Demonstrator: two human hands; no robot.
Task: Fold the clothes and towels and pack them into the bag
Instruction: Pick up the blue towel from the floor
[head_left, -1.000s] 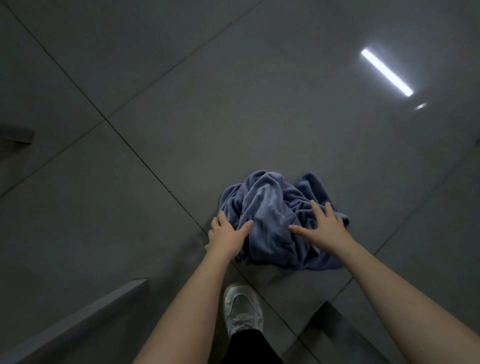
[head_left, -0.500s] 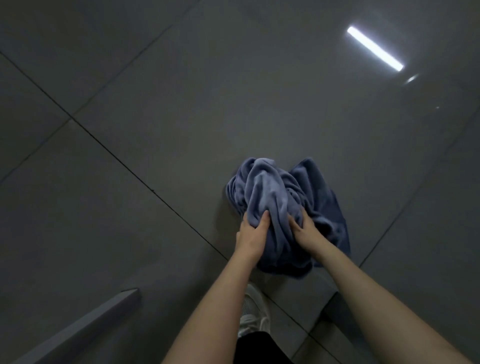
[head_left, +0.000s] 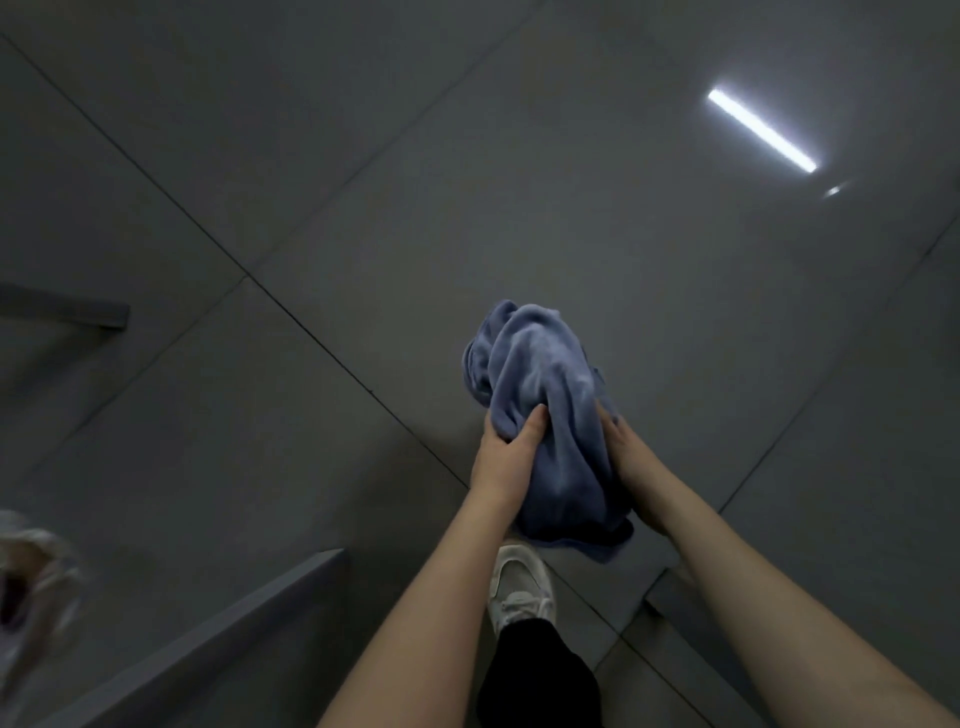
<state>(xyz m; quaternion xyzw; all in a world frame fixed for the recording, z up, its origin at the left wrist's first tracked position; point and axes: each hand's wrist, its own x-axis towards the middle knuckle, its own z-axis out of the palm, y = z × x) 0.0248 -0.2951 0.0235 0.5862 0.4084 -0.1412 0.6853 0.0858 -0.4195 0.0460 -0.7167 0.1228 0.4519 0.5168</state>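
Note:
A crumpled blue-grey towel (head_left: 540, 384) is bunched up above the dark tiled floor, held between both hands. My left hand (head_left: 506, 454) grips its left side, thumb pressed into the cloth. My right hand (head_left: 626, 447) holds the right side, its fingers mostly hidden behind the fabric. The lower end of the towel hangs down between my forearms. No bag can be made out for certain.
Grey floor tiles (head_left: 363, 208) with dark joints, a ceiling light reflected at the upper right. My white shoe (head_left: 519, 587) stands below the towel. Grey ledges lie at the lower left (head_left: 223, 639) and left edge (head_left: 62, 312). A blurred pale object (head_left: 31, 571) sits at the far left.
Both hands went from resting flat on the towel on the floor to gripping it. The towel is now gathered into a tighter bundle and lifted up.

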